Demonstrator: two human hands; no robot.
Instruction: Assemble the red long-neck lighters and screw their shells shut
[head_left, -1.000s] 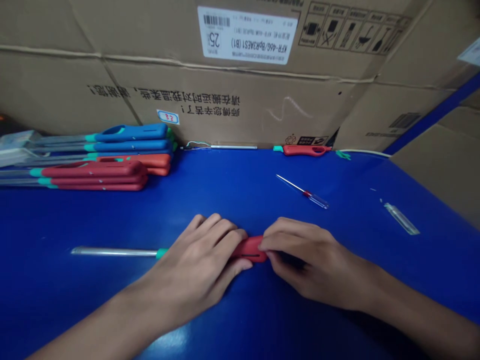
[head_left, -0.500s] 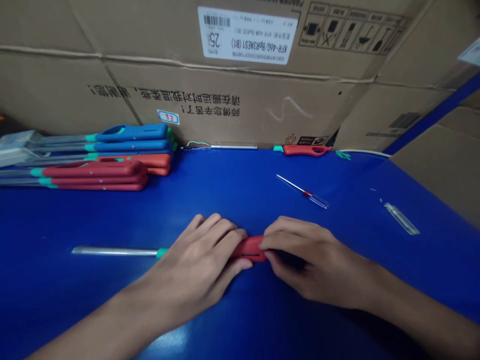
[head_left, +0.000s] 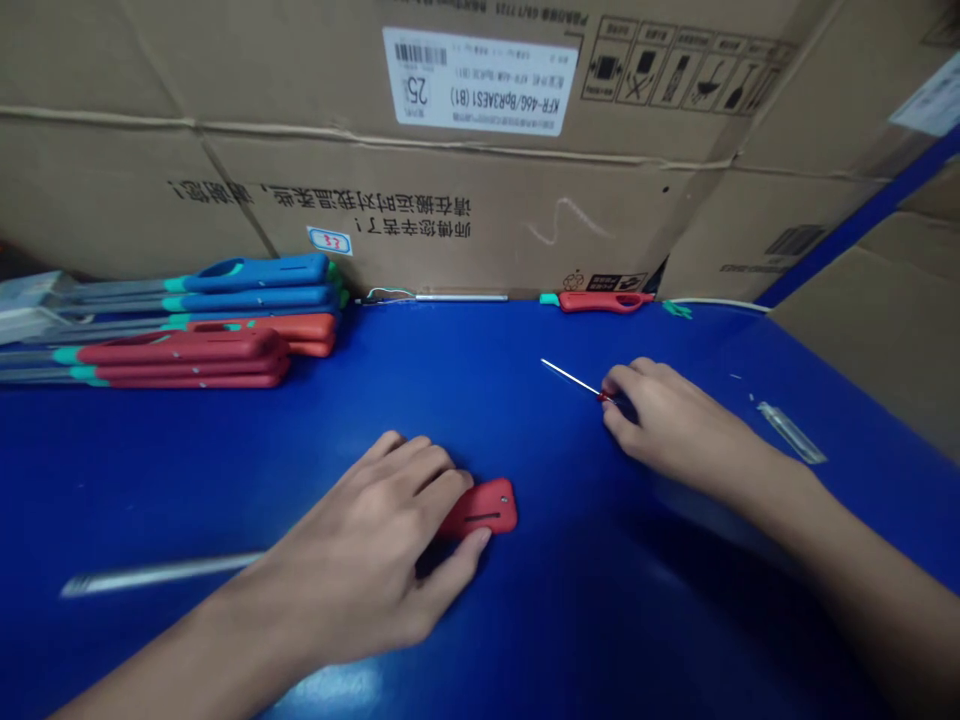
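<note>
My left hand [head_left: 405, 535] is wrapped over a red long-necked lighter [head_left: 491, 505] at the front middle of the blue table. The lighter's handle end, with a slot and a small round hole or screw, sticks out past my fingers; its silver tube [head_left: 157, 574] comes out to the left under my wrist. Further back on the right, my right hand [head_left: 660, 410] pinches a screwdriver [head_left: 570, 377] by its handle. The screwdriver's thin metal shaft points up and left, while most of the clear handle is hidden by my fingers.
Several red, orange and blue lighters [head_left: 187, 355] lie stacked at the left. Along the cardboard wall [head_left: 420, 190] are a metal tube [head_left: 461, 297] with wires, a red lighter casing [head_left: 604, 301] and green bits [head_left: 676, 309]. A clear plastic piece [head_left: 791, 432] lies at the right.
My right hand has let go of the lighter's end, moved back and right, and taken hold of the screwdriver. The lighter's tube has swung toward me under my left hand.
</note>
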